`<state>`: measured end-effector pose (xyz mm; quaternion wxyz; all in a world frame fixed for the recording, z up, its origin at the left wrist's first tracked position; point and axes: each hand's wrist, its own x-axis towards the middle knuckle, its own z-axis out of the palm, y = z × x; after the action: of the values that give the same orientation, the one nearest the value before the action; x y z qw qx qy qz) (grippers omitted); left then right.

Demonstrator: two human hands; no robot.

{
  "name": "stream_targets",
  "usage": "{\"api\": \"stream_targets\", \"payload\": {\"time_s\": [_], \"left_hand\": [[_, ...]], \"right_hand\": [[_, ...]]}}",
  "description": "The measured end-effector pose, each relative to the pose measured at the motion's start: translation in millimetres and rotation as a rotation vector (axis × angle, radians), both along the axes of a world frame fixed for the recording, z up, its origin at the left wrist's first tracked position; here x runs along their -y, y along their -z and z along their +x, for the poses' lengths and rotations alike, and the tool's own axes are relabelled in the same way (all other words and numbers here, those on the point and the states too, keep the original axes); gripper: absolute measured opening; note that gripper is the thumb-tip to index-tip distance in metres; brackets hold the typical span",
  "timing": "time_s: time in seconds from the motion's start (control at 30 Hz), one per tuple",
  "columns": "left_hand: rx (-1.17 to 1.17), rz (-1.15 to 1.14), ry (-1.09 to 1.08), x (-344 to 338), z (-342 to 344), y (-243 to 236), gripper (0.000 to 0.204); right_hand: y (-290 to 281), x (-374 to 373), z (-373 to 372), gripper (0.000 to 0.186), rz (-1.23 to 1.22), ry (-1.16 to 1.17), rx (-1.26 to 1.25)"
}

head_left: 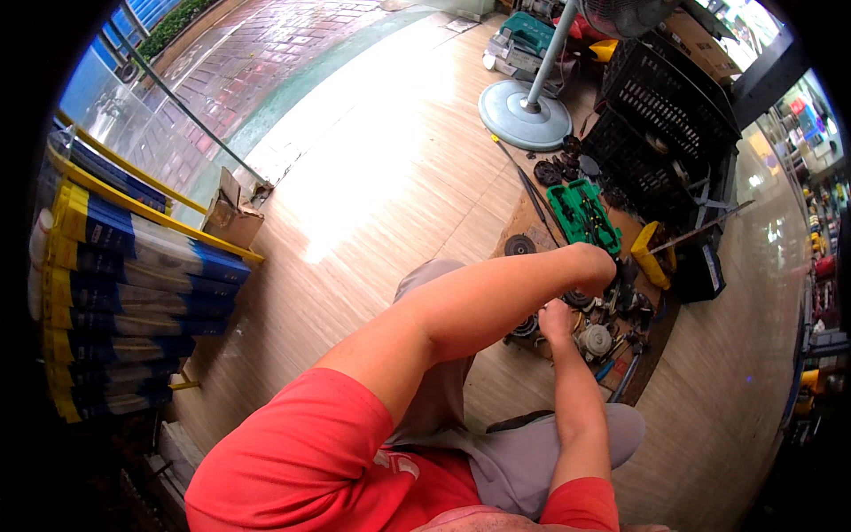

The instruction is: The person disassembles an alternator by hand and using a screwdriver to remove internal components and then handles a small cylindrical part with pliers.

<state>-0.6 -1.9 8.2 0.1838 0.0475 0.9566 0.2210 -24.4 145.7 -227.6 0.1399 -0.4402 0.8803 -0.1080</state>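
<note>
Red sleeves (297, 434) cover the person's upper arms, both reaching over a brown board (630, 232) on the floor (381, 195). The left hand (594, 268) is above the right hand (556, 321) in view; its fingers are hidden, so their grip cannot be told. The right fingers look curled beside a dark round part (524, 326), grasp unclear; a pale round metal part (595, 340) lies near. An open green case (581, 215) sits beyond the left hand.
</note>
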Motion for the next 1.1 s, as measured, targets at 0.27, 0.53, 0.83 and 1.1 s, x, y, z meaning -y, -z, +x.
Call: {"api": "stream_targets", "payload": {"time_s": [0.27, 0.53, 0.83, 1.1], "left_hand": [[0.005, -0.02, 0.037, 0.8, 0.4, 2.9, 0.027], [-0.024, -0.017, 0.019, 0.9, 2.7, -1.4, 0.028], [0.016, -0.043, -0.025, -1.6, 2.8, -2.8, 0.027], [-0.04, -0.034, -0.027, 0.1, 6.6, -0.7, 0.027]], "right_hand": [[-4.1, 0.3, 3.6, 0.015, 0.032, -0.024, -0.017], [2.2, -0.2, 0.2, 0.014, -0.008, -0.002, -0.01], [-10.6, 2.8, 5.7, 0.013, 0.025, -0.001, -0.013], [-12.4, 4.8, 7.7, 0.015, 0.058, 0.022, 0.013]]}}
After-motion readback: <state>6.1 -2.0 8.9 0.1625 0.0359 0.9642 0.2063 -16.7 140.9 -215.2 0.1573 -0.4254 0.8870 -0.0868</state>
